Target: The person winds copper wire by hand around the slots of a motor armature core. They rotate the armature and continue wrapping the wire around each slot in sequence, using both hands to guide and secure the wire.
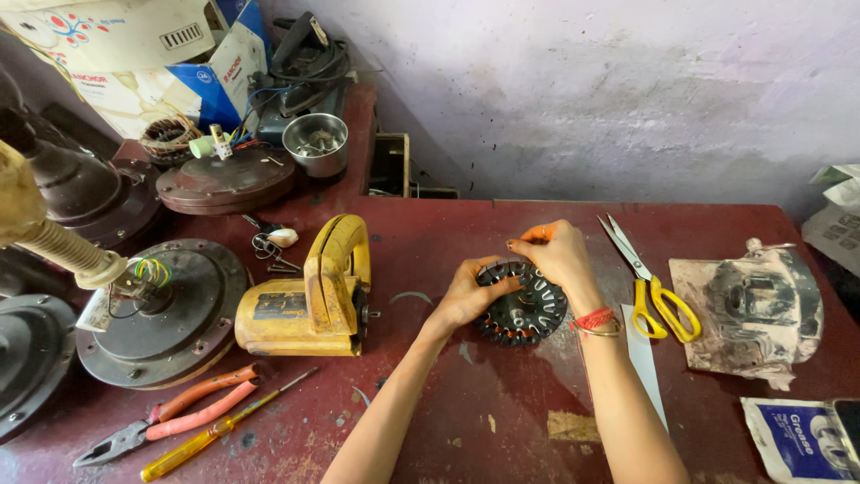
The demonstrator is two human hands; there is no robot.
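Gripping the round slotted stator core (pixel 522 305) on the red table (pixel 502 394), the left hand (pixel 468 296) and right hand (pixel 560 254) are closing their fingers around its rim.

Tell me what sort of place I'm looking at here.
Probably a small repair workshop for ceiling fans. Both hands, left hand and right hand, hold a slotted stator core on a worn red bench, with opened fan motor housings, pliers and a yellow power tool beside them.

Dark round slotted stator core (pixel 524 309), ring of radial teeth with pale slot liners, lies flat on the red tabletop, centre-right of frame, partly covered by hands.
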